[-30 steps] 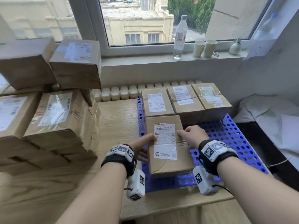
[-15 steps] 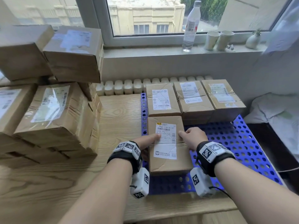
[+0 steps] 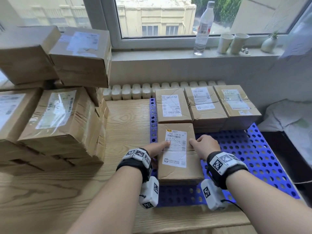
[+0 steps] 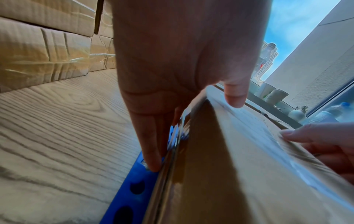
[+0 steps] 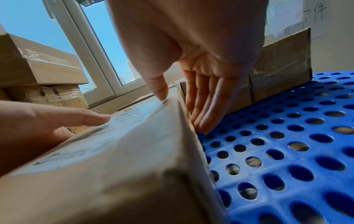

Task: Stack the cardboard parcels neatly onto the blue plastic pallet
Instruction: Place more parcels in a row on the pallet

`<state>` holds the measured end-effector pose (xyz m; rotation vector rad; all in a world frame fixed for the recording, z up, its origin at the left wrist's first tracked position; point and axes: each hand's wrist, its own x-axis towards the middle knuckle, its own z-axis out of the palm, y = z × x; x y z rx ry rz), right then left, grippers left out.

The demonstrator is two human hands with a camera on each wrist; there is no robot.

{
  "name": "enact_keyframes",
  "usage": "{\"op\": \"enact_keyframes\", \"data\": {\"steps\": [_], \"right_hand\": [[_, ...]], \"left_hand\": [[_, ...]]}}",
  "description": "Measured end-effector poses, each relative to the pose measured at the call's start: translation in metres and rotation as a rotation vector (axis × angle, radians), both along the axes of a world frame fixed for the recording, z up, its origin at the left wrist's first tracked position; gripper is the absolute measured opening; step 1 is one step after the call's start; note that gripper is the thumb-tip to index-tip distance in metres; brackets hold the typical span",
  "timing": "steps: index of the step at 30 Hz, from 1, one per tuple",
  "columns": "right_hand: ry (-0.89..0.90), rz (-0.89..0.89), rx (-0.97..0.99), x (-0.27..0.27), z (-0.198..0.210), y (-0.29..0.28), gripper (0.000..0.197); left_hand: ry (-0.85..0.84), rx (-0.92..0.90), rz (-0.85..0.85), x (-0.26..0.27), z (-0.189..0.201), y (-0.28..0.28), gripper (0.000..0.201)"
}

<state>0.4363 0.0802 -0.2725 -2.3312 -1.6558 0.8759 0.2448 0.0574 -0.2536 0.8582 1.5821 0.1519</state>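
Room: we face a window (image 3: pixel 157 16) with a bottle (image 3: pixel 203 27) and two cups (image 3: pixel 232 43) on its sill.
Tabletop (image 3: pixel 55 191): wood-grain; it carries everything.
Waiting pile (image 3: pixel 55 114): we judge most parcels remain unstacked on our left.
Blue pallet (image 3: pixel 249 154): three parcels (image 3: pixel 205 103) fill its back row.
Fourth parcel (image 3: pixel 177 152): down on the pallet, touching that row.
Left hand (image 3: pixel 156 148), right hand (image 3: pixel 205 144): straight fingers flank its sides, thumbs on top.
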Motion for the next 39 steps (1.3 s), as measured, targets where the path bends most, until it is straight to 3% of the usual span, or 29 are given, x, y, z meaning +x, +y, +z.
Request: {"op": "enact_keyframes", "data": {"steps": [3,8,16,31,36,39], "right_hand": [[-0.011,-0.033,0.056,-0.001,0.008,0.002,0.04],[0.023,0.02,0.145,-0.021,0.052,0.01,0.035],[0.127,0.241,0.226,-0.091,0.125,0.014,0.04],[0.201,0.368,0.347,-0.209,0.22,0.07,0.04],[0.201,0.331,0.369,-0.238,0.228,0.1,0.038],[0.227,0.278,0.351,-0.254,0.226,0.113,0.038]], "left_hand": [[0.044,0.003,-0.031,-0.004,0.014,-0.001,0.075],[0.103,0.049,-0.025,-0.024,0.055,-0.005,0.08],[0.217,0.177,-0.02,-0.068,0.135,-0.021,0.053],[0.213,0.513,0.069,-0.176,0.249,0.038,0.045],[0.209,0.742,0.115,-0.202,0.273,0.071,0.034],[0.37,0.996,0.164,-0.221,0.274,0.091,0.022]]}}
